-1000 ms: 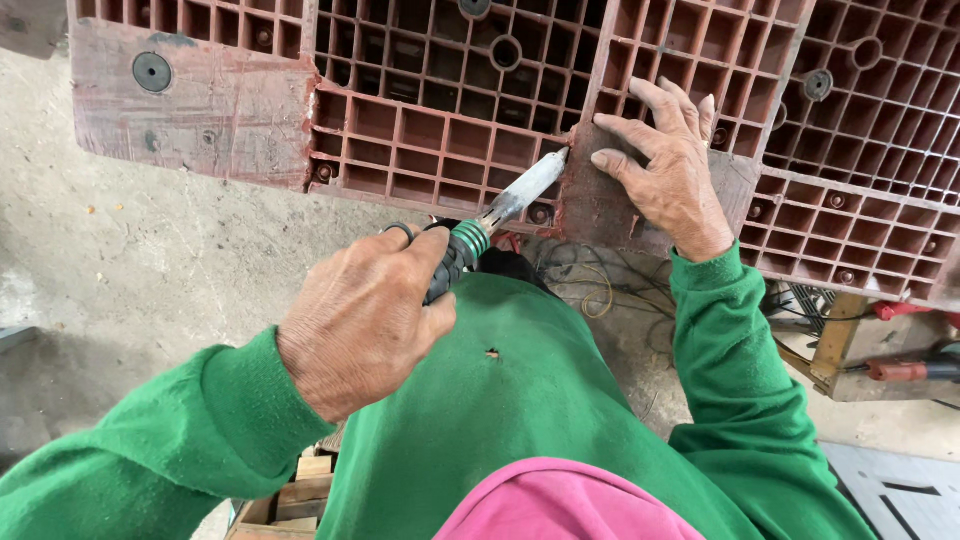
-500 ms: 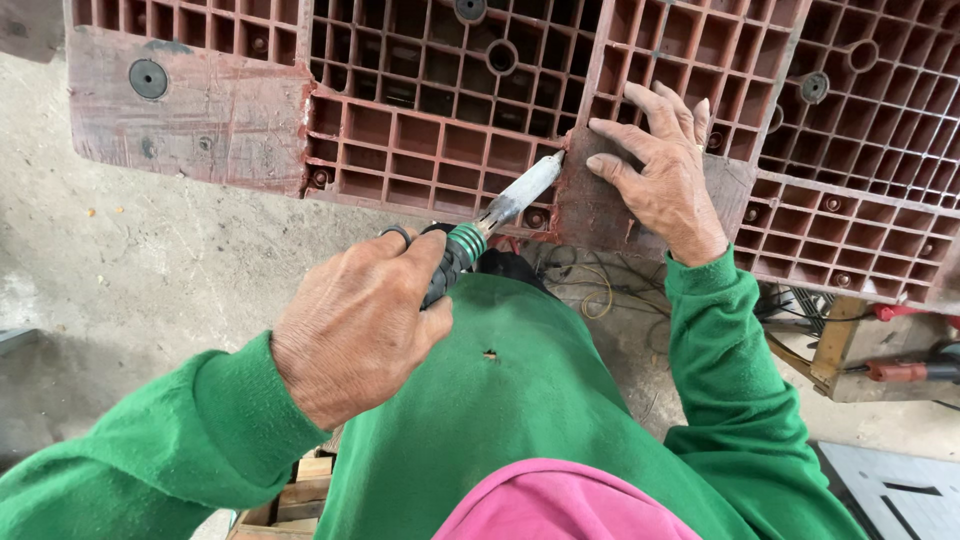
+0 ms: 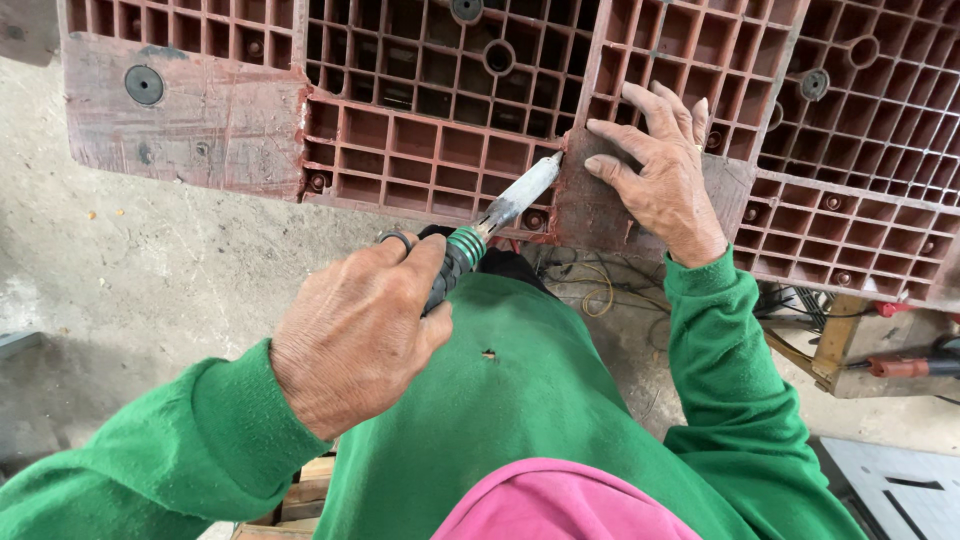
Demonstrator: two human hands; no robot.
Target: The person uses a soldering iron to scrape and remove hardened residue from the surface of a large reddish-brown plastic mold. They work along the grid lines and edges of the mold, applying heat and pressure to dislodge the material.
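My left hand (image 3: 365, 335) grips the dark handle of a soldering-type tool (image 3: 500, 215) with a green collar and a flat metal blade. The blade's tip touches the seam of a reddish-brown plastic pallet (image 3: 420, 150) with a grid of open cells. My right hand (image 3: 655, 175) lies flat on a solid block of the pallet, fingers spread, just right of the blade tip. Both arms wear green sleeves.
Grey concrete floor (image 3: 150, 280) lies at the left. Tangled thin wires (image 3: 590, 290) sit under the pallet. At the right are a wooden piece (image 3: 835, 350) and a red-handled tool (image 3: 905, 365). Wooden slats (image 3: 300, 490) show below my left arm.
The view has shifted slightly. The blade stays at the seam and my right hand stays pressed on the pallet block.
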